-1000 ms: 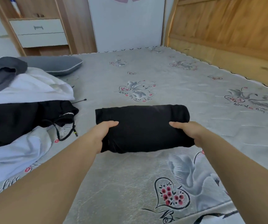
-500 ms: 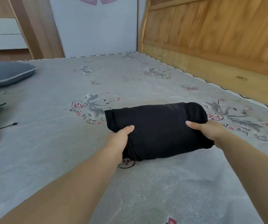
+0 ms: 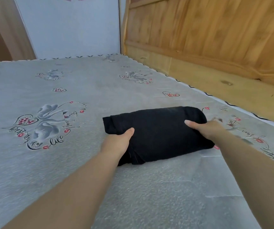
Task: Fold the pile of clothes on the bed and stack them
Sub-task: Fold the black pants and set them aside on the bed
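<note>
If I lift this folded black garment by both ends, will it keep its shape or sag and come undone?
The black garment is soft cloth, so it would probably sag in the middle. Loose layered edges show at its near-left corner, so it may unfold there. The left hand and right hand each grip an end, thumbs on top, which should help. It looks light.

Bright, even daylight, faint shadows, slight motion blur, wide-angle bending at edges.

The bundle (image 3: 157,129) was plain black. The mattress (image 3: 66,162) was grey, printed with grey swans, red-dotted hearts and black script. The headboard (image 3: 215,38) was honey-coloured wood.
</note>
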